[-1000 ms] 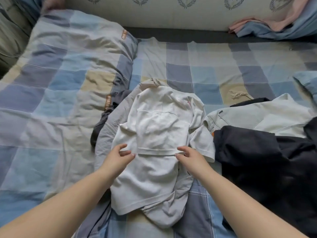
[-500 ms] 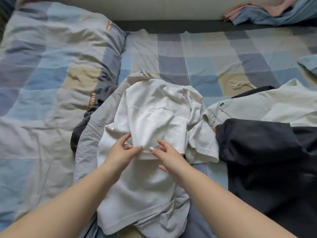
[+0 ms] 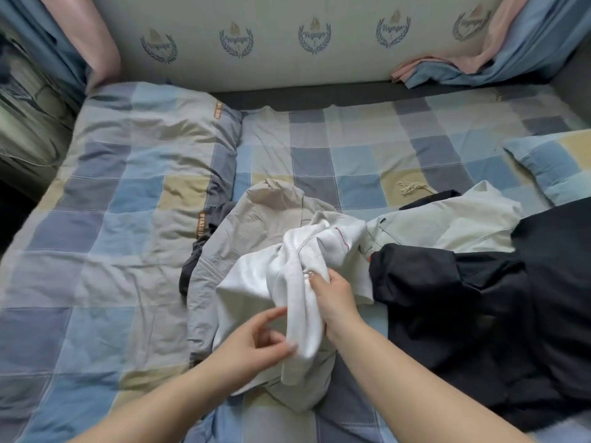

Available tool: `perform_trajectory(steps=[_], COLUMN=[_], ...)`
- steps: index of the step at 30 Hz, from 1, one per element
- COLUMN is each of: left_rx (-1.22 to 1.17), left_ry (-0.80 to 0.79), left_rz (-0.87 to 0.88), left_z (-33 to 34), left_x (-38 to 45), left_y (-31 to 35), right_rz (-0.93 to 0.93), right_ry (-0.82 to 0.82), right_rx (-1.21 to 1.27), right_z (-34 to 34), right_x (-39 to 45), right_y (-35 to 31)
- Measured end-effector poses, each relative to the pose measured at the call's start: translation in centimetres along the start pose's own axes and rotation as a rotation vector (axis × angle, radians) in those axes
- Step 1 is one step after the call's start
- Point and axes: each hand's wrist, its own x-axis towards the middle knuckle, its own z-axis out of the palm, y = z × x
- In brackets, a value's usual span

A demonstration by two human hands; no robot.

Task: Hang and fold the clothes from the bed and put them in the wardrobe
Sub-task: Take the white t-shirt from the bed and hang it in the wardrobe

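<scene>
- Head view, looking down the bed (image 3: 319, 155): my right hand (image 3: 335, 298) grips a gathered fold of the white shirt (image 3: 287, 276), fingers curled into the bunched cloth near its middle.
- My left hand (image 3: 256, 343) pinches the shirt's lower edge between thumb and fingertips, just below and left of the right.
- The white shirt is crumpled and partly raised, resting on a grey garment (image 3: 224, 251) spread on the checked bedsheet.
- A pale green-white garment (image 3: 447, 225) lies just to the right, touching the shirt's sleeve; a black garment (image 3: 479, 298) overlaps its near edge.
- A checked quilt (image 3: 112, 219) is heaped on the left; a matching pillow (image 3: 550, 161) sits at the far right.
- A padded headboard (image 3: 271, 43) with printed crests runs along the far side, pink and blue cloth (image 3: 463, 59) draped at its right corner.
</scene>
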Motion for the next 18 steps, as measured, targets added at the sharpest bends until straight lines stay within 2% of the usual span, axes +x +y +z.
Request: perform_trajectory(steps=[4,6,8,10,15,18], left_rx=[-0.185,-0.296,-0.348,-0.296,0.03,0.165], left_ry=[0.291,0.242,0.053,-0.023,0.117,0.069], left_rz=[-0.107,-0.121,-0.116,-0.114,-0.008,0.092], left_z=[1.4,1.8,2.4,3.3,4.3,3.8], left_x=[-2.9,-4.4,-6.0,-7.5,-12.0,-15.4], left_y=[5.8,9.0,11.9,14.3,16.8,17.7], right_rz=[-0.144,-0.217,-0.27,-0.331,-0.514,-0.589], right_ry=[-0.023,-0.084,-0.211,-0.308,-0.432,-0.397], right_rx=[-0.025,-0.038,-0.085,-0.174,-0.54,-0.615], right_z=[-2.2,-3.2,-3.6,-3.6,-5.0,-6.9], right_x=[-6.2,-9.8,-13.8,-17.6,-23.6,-25.6], right_y=[-4.3,-5.7,-6.8,-7.9,-11.5,-14.0])
